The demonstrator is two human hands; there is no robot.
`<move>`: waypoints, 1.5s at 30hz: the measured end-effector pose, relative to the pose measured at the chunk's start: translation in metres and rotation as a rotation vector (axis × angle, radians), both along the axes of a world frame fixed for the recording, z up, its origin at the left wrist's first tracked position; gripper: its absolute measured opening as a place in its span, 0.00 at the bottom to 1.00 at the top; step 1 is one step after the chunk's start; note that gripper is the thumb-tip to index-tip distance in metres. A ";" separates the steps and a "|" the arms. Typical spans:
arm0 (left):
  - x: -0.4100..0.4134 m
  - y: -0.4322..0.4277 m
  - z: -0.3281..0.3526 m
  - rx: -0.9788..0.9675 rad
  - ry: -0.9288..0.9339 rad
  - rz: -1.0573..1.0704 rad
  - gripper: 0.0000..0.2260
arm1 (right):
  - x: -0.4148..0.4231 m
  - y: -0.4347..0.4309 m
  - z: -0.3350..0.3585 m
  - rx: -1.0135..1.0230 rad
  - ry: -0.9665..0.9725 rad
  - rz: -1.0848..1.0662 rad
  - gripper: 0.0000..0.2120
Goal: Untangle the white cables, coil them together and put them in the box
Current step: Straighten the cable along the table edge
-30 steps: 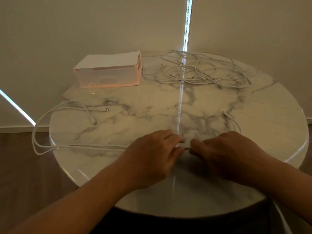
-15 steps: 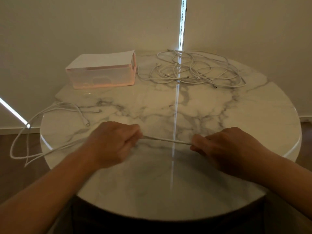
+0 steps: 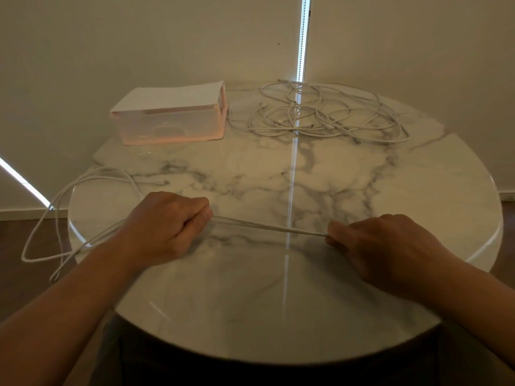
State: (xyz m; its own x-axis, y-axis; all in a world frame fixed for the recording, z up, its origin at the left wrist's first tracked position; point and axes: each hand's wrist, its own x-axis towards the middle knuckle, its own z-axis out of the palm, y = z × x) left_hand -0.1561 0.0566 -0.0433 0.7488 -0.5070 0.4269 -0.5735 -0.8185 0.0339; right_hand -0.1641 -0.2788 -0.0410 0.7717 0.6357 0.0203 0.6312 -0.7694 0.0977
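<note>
Two hands logged in the lower half of the frame, with one cable between them.

Left hand (image 3: 167,224), lower left of centre: fingers (image 3: 200,218) clenched round the cable.

Right hand (image 3: 390,246), lower right: I see its thumb and fingertips pinching the same cable.

Cable (image 3: 267,226): white and pulled straight. It runs from the left hand slightly down to the right hand, just above the tabletop (image 3: 278,302), and looks doubled near the left hand.

Loops (image 3: 55,218): slack from that cable, trailing left and hanging over the tabletop's left edge. One plug (image 3: 165,181) lies on the marble above the left hand.

Tangle of white cables (image 3: 320,112): upper right of centre, flat on the tabletop, well apart from both hands.

Box (image 3: 170,118): pale pink and see-through with a white top, upper left of centre, just left of the tangle. I cannot tell its contents.
</note>
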 end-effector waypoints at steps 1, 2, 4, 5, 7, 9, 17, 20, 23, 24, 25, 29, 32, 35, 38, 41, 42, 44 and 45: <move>0.000 0.000 0.000 0.005 0.003 -0.002 0.14 | 0.000 0.001 0.000 -0.002 0.004 -0.011 0.17; 0.000 0.000 0.000 0.014 0.008 -0.004 0.13 | 0.000 0.001 0.000 -0.012 0.013 -0.026 0.15; 0.000 0.000 -0.001 0.043 0.021 -0.012 0.14 | -0.001 0.000 0.002 -0.014 0.015 -0.046 0.13; -0.001 0.001 -0.002 0.056 0.030 -0.016 0.15 | -0.001 -0.001 0.003 -0.005 0.006 -0.050 0.14; -0.002 0.004 -0.006 0.067 0.049 -0.021 0.17 | -0.001 -0.002 0.003 0.004 0.000 -0.066 0.16; -0.002 0.006 -0.009 0.075 0.053 -0.024 0.19 | 0.000 -0.003 0.002 0.012 0.002 -0.083 0.16; -0.004 0.016 -0.011 0.084 0.068 -0.017 0.21 | 0.002 -0.007 0.002 -0.034 0.028 -0.131 0.16; -0.008 0.042 -0.009 0.047 0.085 0.021 0.19 | 0.003 -0.012 0.004 -0.094 0.012 -0.169 0.18; -0.015 0.072 -0.008 -0.015 0.155 0.053 0.18 | 0.003 -0.014 0.005 -0.099 0.028 -0.192 0.18; -0.018 0.080 -0.008 -0.035 0.175 0.057 0.17 | 0.002 -0.013 0.006 -0.090 0.034 -0.194 0.18; -0.021 0.087 -0.008 -0.060 0.192 0.065 0.17 | 0.001 -0.013 0.007 -0.077 0.039 -0.197 0.18; -0.028 0.094 -0.003 -0.142 0.203 0.101 0.15 | -0.001 -0.014 0.012 -0.073 0.047 -0.232 0.18; -0.026 0.082 0.003 -0.154 0.177 0.082 0.14 | -0.004 -0.016 0.013 -0.081 -0.007 -0.246 0.24; -0.024 0.066 0.009 -0.144 0.159 0.042 0.18 | -0.004 -0.021 0.013 -0.049 -0.177 -0.270 0.32; -0.022 0.049 0.013 -0.099 0.135 0.008 0.23 | -0.002 -0.015 0.018 -0.066 -0.228 -0.334 0.45; -0.022 0.033 0.019 -0.077 0.129 0.000 0.22 | -0.004 0.021 0.027 0.048 -0.224 -0.222 0.44; -0.023 0.029 0.020 -0.062 0.135 0.001 0.21 | -0.006 0.039 0.029 0.079 -0.235 -0.159 0.41; -0.023 0.024 0.021 -0.041 0.152 0.003 0.22 | -0.011 0.080 0.032 0.142 -0.234 -0.002 0.35; -0.024 0.023 0.021 -0.037 0.165 0.008 0.24 | -0.013 0.100 0.033 0.187 -0.218 0.086 0.32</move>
State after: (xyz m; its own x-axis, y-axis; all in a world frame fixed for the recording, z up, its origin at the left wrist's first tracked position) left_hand -0.1798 0.0796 -0.0220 0.8145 -0.4867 0.3159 -0.5507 -0.8198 0.1571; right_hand -0.1769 -0.1793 -0.0083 0.6798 0.6679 0.3029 0.6744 -0.7316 0.0995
